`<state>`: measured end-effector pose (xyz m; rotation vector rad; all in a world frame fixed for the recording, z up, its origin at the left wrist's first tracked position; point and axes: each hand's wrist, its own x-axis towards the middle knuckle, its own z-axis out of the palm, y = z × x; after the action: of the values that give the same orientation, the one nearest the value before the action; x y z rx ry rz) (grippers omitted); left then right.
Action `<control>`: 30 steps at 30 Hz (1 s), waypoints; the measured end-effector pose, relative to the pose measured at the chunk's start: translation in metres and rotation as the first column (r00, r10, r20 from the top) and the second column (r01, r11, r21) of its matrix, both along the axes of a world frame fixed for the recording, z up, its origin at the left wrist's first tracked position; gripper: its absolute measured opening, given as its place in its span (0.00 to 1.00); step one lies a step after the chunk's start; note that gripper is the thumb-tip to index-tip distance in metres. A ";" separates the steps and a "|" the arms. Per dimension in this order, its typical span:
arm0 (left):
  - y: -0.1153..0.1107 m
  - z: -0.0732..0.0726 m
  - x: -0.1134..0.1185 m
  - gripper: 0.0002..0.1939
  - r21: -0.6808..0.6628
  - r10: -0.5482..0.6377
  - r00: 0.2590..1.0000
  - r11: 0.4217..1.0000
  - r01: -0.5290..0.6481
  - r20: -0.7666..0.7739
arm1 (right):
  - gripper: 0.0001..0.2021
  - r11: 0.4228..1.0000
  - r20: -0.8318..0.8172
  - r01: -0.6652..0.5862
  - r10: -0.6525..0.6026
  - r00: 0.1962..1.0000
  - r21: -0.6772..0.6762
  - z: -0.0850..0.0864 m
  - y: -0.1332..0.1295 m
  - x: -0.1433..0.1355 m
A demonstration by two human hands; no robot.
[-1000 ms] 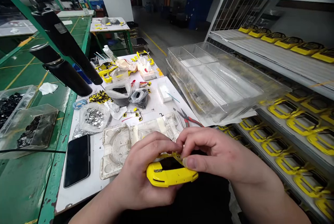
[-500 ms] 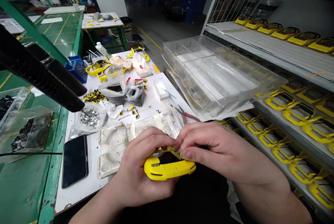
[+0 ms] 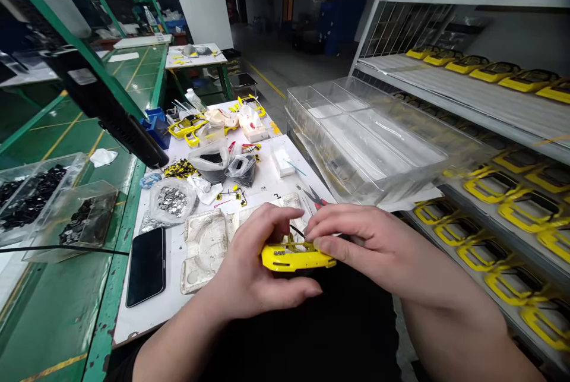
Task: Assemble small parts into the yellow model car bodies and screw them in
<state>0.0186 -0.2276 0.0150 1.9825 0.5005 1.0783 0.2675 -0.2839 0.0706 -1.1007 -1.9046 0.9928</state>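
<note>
A yellow plastic frame with a dark inside is held between my two hands, low over the near edge of the white table. My left hand is wrapped round its left end, with the thumb stretched out beneath it. On the right, my right hand pinches the frame's upper right edge with thumb and fingertips. A thin black strip shows between the hands. Behind them lies a worn, off-white moulded block, partly covered by my left hand.
A black phone lies left of the block. Farther back are bags of small parts and red-handled pliers. Clear plastic trays stand at right, beside a rack of yellow frames. A black arm hangs at left.
The view has shifted, so the table appears farther right. The yellow frame is tilted differently, showing less of its dark inside. My left thumb has stretched out from under it.
</note>
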 end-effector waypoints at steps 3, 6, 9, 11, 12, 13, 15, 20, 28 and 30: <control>0.003 -0.011 0.004 0.53 -0.092 -0.022 0.997 0.995 0.029 0.074 | 0.09 0.999 -0.024 -0.037 0.037 0.999 -0.024 0.007 0.003 -0.007; 0.002 -0.017 0.009 0.58 -0.150 -0.039 0.992 0.987 0.057 0.123 | 0.11 0.986 -0.049 -0.113 0.108 0.993 -0.121 0.011 0.012 -0.016; 0.001 -0.017 0.011 0.58 -0.153 -0.029 0.993 0.987 0.048 0.118 | 0.14 0.957 -0.090 -0.170 0.153 0.984 -0.233 0.011 0.023 -0.020; 0.001 -0.015 0.011 0.59 -0.143 -0.033 0.994 0.989 0.049 0.108 | 0.16 0.935 -0.104 -0.195 0.171 0.980 -0.295 0.012 0.028 -0.020; 0.001 -0.014 0.011 0.60 -0.141 -0.038 0.994 0.989 0.052 0.105 | 0.16 0.924 -0.107 -0.201 0.176 0.979 -0.325 0.012 0.029 -0.020; 0.001 -0.013 0.011 0.60 -0.142 -0.042 0.994 0.988 0.056 0.101 | 0.17 0.912 -0.110 -0.204 0.176 0.978 -0.356 0.013 0.031 -0.020; 0.003 -0.011 0.010 0.60 -0.153 -0.042 0.994 0.987 0.057 0.097 | 0.18 0.886 -0.128 -0.207 0.169 0.977 -0.414 0.014 0.032 -0.021; 0.006 -0.008 0.010 0.60 -0.150 -0.030 0.996 0.988 0.043 0.088 | 0.17 0.839 -0.195 -0.221 0.140 0.971 -0.497 0.015 0.037 -0.027; 0.007 -0.002 0.007 0.57 -0.076 -0.017 0.998 0.997 0.021 0.055 | 0.12 0.895 -0.097 -0.171 0.144 0.985 -0.413 0.019 0.030 -0.032; 0.007 -0.001 0.007 0.54 -0.056 -0.001 0.998 0.998 0.004 0.062 | 0.11 0.933 -0.016 -0.128 0.131 0.991 -0.337 0.021 0.027 -0.034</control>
<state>0.0258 -0.2203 0.0143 1.8946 0.4902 1.1086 0.2332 -0.2568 0.0921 -1.1786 -1.8750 1.4329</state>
